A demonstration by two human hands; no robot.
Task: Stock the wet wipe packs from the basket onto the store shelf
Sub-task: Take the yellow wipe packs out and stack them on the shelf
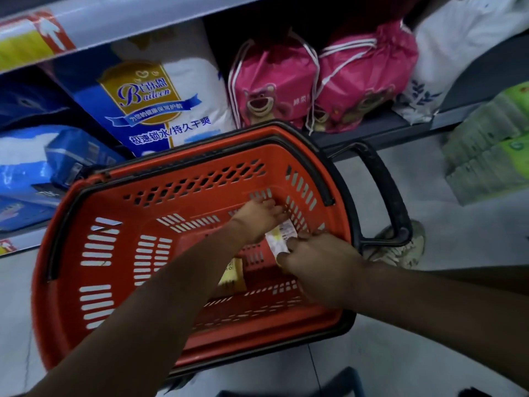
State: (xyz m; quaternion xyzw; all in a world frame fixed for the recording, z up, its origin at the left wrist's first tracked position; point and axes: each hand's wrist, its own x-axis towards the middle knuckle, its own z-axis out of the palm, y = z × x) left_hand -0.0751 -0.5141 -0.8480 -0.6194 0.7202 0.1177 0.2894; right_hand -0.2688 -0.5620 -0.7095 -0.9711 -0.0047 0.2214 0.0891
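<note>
Red plastic basket (71, 253) sits on the floor by the shelf (386, 133), with both our hands in its far right corner. A wet wipe pack (279, 239) lies there, long axis running near to far. Our left hand (259, 216) lies with fingers spread at its far end. Our right hand (320, 259), the nearer, curls onto the near end and seems to pinch it. A second pack (233, 277) lies under our left forearm.

Pretty dim with a bluish cast. Fisheye bends the shelf edge (148, 20) above the fingers (272, 209), and the pink drawstring bags (272, 90) beyond them look soft, slightly smeared.
</note>
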